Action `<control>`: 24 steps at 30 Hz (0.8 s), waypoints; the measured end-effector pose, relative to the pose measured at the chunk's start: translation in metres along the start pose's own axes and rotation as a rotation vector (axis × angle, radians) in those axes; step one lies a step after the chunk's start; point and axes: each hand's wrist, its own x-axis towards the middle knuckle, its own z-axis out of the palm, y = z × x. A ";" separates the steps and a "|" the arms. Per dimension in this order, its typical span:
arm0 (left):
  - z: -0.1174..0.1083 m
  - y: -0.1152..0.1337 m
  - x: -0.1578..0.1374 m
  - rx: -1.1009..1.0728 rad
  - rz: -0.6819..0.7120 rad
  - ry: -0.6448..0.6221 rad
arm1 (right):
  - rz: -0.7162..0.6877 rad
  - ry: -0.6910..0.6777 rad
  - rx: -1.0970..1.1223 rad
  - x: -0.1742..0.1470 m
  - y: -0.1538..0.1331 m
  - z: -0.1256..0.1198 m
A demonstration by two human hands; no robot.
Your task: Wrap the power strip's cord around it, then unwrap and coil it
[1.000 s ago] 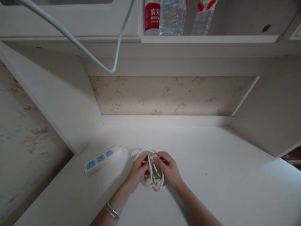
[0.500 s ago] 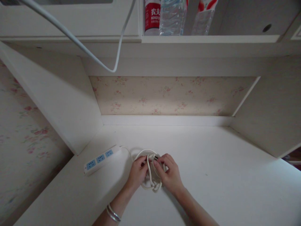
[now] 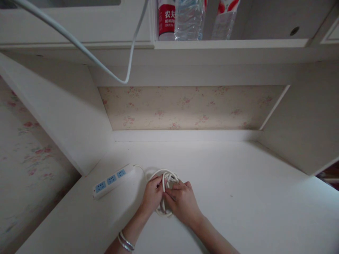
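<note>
A white power cord (image 3: 159, 172) lies in loose loops between my two hands, just above the desk. My left hand (image 3: 153, 192) is closed around the left side of the loops, thumb on top. From the right, my right hand (image 3: 182, 201) reaches into the coil, its fingers pinched on the cord; the plug seen there earlier is now hidden by the fingers. To the left, the cord runs to a white power strip (image 3: 112, 180) with three blue socket panels, lying at a slant on the desk.
The white desk (image 3: 254, 211) has side panels and a low back ledge (image 3: 185, 135). Overhead, a shelf holds several plastic water bottles (image 3: 189, 21). A thick white cable (image 3: 87, 53) hangs in front at upper left. Floral wallpaper (image 3: 164, 109) covers the back wall.
My right hand has moved slightly left and deeper into the coil, covering the plug. The loops are drawn closer together. The view has shifted slightly.
</note>
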 end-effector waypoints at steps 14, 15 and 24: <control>0.005 -0.006 -0.001 -0.161 -0.137 0.033 | 0.206 0.145 0.269 0.007 0.015 0.007; 0.006 -0.007 -0.002 -0.175 -0.173 0.038 | 0.224 0.166 0.295 0.008 0.018 0.006; 0.003 -0.003 -0.004 -0.279 -0.220 -0.106 | 0.420 0.197 0.605 0.013 0.035 0.007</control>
